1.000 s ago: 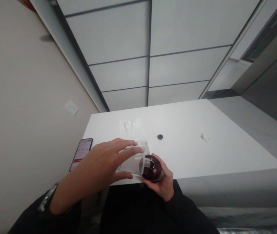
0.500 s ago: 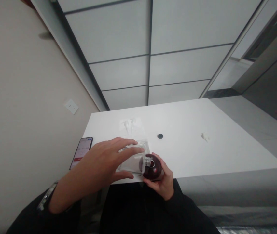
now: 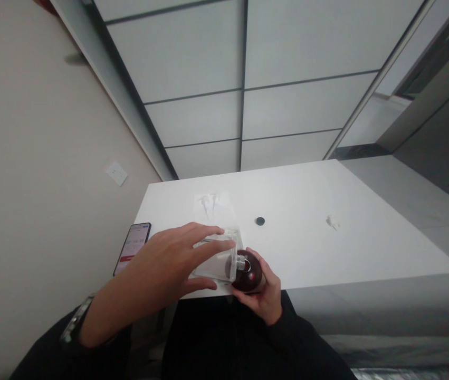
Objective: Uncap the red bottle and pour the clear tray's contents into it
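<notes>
Clear bottle (image 3: 216,262) in both hands, table (image 3: 327,248) edge below

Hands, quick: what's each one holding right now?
Left hand: closed on the clear rectangular glass bottle.
Right hand: closed on the round dark red cap.

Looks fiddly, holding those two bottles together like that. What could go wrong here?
The left hand holds a clear bottle tipped sideways against the neck of a dark red bottle in the right hand. If liquid passes between them, it might miss and spill. Both are held right at the table edge, so a slip could drop them. The phone lies close by.
</notes>
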`<state>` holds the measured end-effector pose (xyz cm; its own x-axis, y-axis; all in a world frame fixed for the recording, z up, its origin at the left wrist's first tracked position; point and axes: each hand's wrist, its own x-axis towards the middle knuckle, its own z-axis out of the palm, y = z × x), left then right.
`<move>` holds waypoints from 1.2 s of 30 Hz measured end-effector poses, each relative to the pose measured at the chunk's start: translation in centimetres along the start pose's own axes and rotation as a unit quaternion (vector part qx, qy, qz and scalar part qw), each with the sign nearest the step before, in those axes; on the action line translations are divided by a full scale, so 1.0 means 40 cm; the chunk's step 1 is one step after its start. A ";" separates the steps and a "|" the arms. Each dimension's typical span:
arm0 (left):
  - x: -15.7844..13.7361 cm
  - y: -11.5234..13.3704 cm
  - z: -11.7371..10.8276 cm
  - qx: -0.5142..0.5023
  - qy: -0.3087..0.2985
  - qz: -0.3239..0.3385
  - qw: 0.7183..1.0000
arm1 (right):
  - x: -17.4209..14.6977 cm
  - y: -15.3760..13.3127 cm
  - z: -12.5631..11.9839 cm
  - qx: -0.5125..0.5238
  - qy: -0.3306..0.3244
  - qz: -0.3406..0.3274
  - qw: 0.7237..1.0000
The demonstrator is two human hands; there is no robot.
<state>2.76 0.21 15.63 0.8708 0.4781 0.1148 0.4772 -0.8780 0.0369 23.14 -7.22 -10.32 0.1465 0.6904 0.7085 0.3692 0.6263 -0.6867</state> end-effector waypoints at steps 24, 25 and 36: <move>0.000 -0.003 0.000 -0.009 -0.009 -0.001 1.000 | -0.008 0.004 0.000 0.005 -0.003 0.024 1.000; 0.001 -0.003 0.000 -0.008 -0.009 -0.002 1.000 | -0.007 0.003 0.000 0.005 -0.001 0.020 1.000; 0.009 0.004 -0.012 -0.004 -0.011 0.004 1.000 | 0.001 0.001 -0.003 0.000 -0.003 0.000 1.000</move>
<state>3.08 0.24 16.15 0.8770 0.4712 0.0937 0.4692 -0.8820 0.0433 23.25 -7.21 -10.29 0.1416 0.6926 0.7073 0.3685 0.6263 -0.6870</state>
